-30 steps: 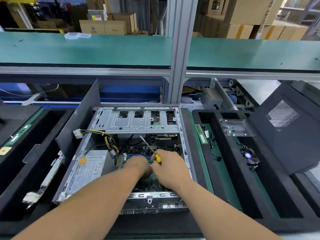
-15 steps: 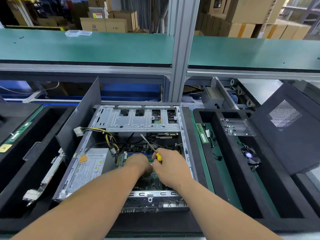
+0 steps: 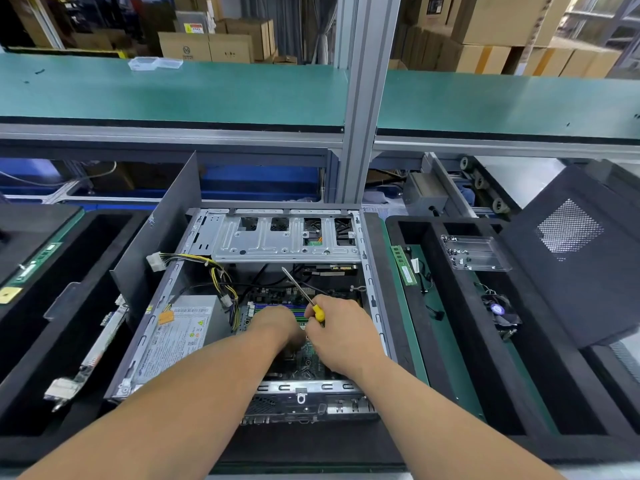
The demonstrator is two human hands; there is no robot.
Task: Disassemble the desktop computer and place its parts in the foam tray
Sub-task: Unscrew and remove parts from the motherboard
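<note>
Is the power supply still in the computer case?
In. The power supply sits in the open case, left corner, cables attached.

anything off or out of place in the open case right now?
One thing: the right hand holds the screwdriver with its metal tip pointing up and away from the motherboard, not on a screw. The white power connector hangs loose over the case's left edge. No visible damage.

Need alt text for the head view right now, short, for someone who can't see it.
Both hands reach into the open computer case over the motherboard; the right hand grips a yellow-handled screwdriver, the left hand beside it. Foam trays flank the case.
</note>
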